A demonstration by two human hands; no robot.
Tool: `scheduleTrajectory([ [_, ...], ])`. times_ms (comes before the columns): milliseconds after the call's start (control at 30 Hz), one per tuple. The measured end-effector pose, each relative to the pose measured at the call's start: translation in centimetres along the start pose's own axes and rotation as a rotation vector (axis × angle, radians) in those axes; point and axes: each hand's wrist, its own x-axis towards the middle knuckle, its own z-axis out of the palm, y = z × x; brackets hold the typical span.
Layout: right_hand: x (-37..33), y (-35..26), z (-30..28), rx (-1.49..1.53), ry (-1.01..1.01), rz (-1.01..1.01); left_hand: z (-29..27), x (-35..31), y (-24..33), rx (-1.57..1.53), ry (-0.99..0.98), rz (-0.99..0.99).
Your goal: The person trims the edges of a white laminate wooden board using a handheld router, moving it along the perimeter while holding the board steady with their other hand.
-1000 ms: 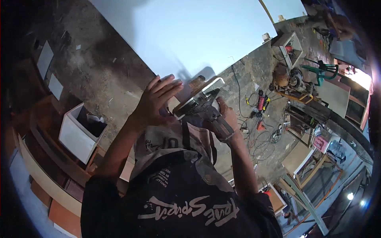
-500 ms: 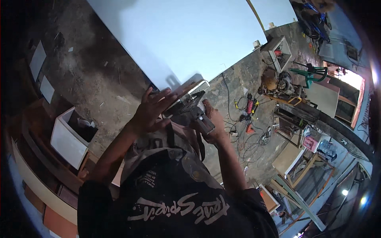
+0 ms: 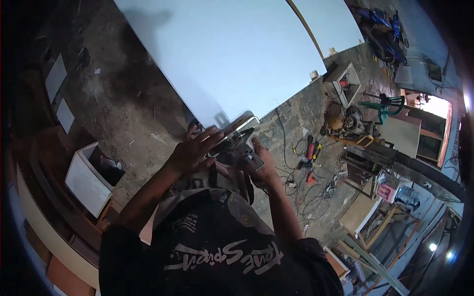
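My right hand [image 3: 264, 165] wraps around a dark grey hand tool [image 3: 242, 150] with a bright metal loop at its far end; I cannot make out its exact kind. My left hand [image 3: 190, 150] has its fingers stretched and spread, lying against the tool's left side. Both hands are in front of my body, at the near corner of a large white panel [image 3: 232, 54]. The tool's loop end overlaps that corner in view; whether it touches the panel, I cannot tell.
A second white panel [image 3: 335, 29] lies beyond the first. To the right are a red power tool [image 3: 310, 148], tangled cables [image 3: 316, 190], a motor-like machine [image 3: 345, 118] and a green chair [image 3: 387, 108]. White-faced furniture [image 3: 86, 182] stands on the left. Offcuts [image 3: 56, 78] lie on the floor.
The white panel sits slightly lower in the picture and a little further right. Both hands stay at the tool, which has shifted slightly downward in view.
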Motion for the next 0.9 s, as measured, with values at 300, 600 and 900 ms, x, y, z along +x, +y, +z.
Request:
scheduleTrajectory([
  [300,0.4,2.5,1.9,0.015,0.036,-0.051,0.3,-0.2,-0.2,-0.003,-0.033,-0.013],
  [600,2.0,6.6,3.8,-0.083,0.001,-0.137,0.9,-0.1,-0.3,0.009,-0.021,-0.007],
  [900,1.9,5.8,3.5,-0.165,-0.012,-0.123,0.5,0.0,-0.2,0.006,-0.005,-0.024],
])
